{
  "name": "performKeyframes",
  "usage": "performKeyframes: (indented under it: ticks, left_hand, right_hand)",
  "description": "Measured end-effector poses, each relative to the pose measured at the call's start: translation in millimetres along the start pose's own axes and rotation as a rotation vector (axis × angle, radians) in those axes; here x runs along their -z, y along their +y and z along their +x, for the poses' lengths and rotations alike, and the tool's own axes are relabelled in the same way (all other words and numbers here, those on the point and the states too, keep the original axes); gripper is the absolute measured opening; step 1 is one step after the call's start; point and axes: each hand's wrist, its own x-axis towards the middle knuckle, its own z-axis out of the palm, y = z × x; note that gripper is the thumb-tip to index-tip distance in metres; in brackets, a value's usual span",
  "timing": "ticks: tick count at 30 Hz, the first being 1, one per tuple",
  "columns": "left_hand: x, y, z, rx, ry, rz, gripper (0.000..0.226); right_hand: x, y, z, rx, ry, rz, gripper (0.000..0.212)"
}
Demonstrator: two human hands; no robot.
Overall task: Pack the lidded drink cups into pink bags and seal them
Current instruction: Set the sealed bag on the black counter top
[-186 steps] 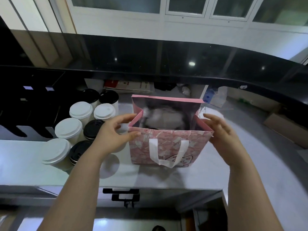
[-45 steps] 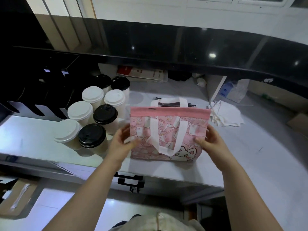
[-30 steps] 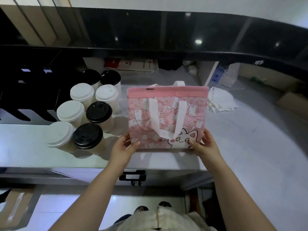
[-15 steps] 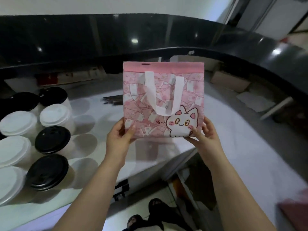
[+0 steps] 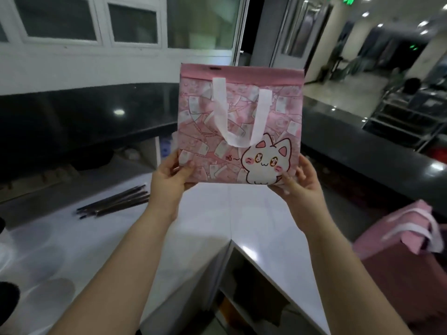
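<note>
A pink bag (image 5: 239, 122) with white handles and a white cat print hangs in the air above the white counter, its top folded shut. My left hand (image 5: 170, 176) grips its lower left corner. My right hand (image 5: 300, 182) grips its lower right corner. The bag's contents are hidden. A black lid edge (image 5: 7, 296) of a cup shows at the far left border.
Several dark straws (image 5: 113, 201) lie on the white counter (image 5: 72, 238) to the left. Another pink bag (image 5: 406, 233) sits at the right edge. A black raised counter ledge (image 5: 84, 112) runs behind. The counter corner (image 5: 229, 240) points toward me.
Both hands lifted the sealed bag off the counter and carried it up and to the right. The view turned right, so the group of cups slid out of sight to the left.
</note>
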Motion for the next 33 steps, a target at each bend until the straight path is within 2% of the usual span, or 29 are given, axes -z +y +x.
performKeyframes:
  ticks: [4,11,17,22,25,28,33]
  left_hand:
    - [-27.7,29.3,15.1,-0.049,-0.053,-0.016,0.034]
    - [-89.6,85.4,39.2,-0.180,-0.186,0.030,0.028]
    - [-169.6,106.9,62.1,-0.142,-0.308,-0.045,0.026]
    - [-242.1,100.7,66.9,-0.064,-0.401,-0.094,0.020]
    - [-284.9,90.2,56.0,-0.036,-0.455,-0.121,0.027]
    - [-329.5,73.3,30.0,-0.024,-0.468,-0.177,0.020]
    - [-410.6,32.7,-24.9,0.072,-0.471,-0.243,0.011]
  right_hand:
    - [-0.5,-33.8,12.8,0.068,-0.001,0.025,0.087]
    - [18.2,-98.6,47.6,0.182,0.056,-0.013,0.044]
    - [63.3,-171.3,63.9,0.251,0.158,-0.242,0.051]
    - [112.9,-213.1,50.8,0.358,0.340,-0.406,0.033]
    - [150.6,-229.2,40.7,0.371,0.417,-0.462,0.035]
    - [198.4,-243.0,29.0,0.377,0.492,-0.524,0.035]
    - [286.6,-265.2,8.0,0.407,0.648,-0.558,0.023]
